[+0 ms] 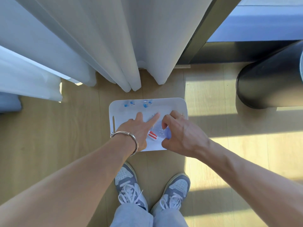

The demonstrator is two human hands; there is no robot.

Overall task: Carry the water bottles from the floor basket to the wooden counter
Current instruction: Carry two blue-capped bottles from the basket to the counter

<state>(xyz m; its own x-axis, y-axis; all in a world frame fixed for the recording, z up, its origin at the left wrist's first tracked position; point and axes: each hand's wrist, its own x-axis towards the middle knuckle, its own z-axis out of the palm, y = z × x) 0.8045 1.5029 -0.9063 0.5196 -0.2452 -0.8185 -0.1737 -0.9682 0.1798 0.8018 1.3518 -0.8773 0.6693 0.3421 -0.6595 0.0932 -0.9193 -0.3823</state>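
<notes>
A white floor basket (184, 104) stands on the wooden floor just ahead of my feet. Inside it lies a clear water bottle (159, 131), with a red-and-white label (152, 135) beside it. My right hand (182, 135) curls its fingers and thumb around this bottle from the right. My left hand (139, 128), with a silver bracelet on the wrist, reaches into the basket with its thumb and index finger stretched out straight, and it holds nothing that I can see. Two more bottles with blue labels (129, 104) (147, 103) lie against the basket's far wall. No wooden counter is in view.
White curtains (114, 46) hang down to the floor right behind the basket. A black cylinder (268, 82) stands at the right. A dark window frame (205, 51) runs along the back. My two grey-and-white shoes (152, 190) are close to the basket's near edge.
</notes>
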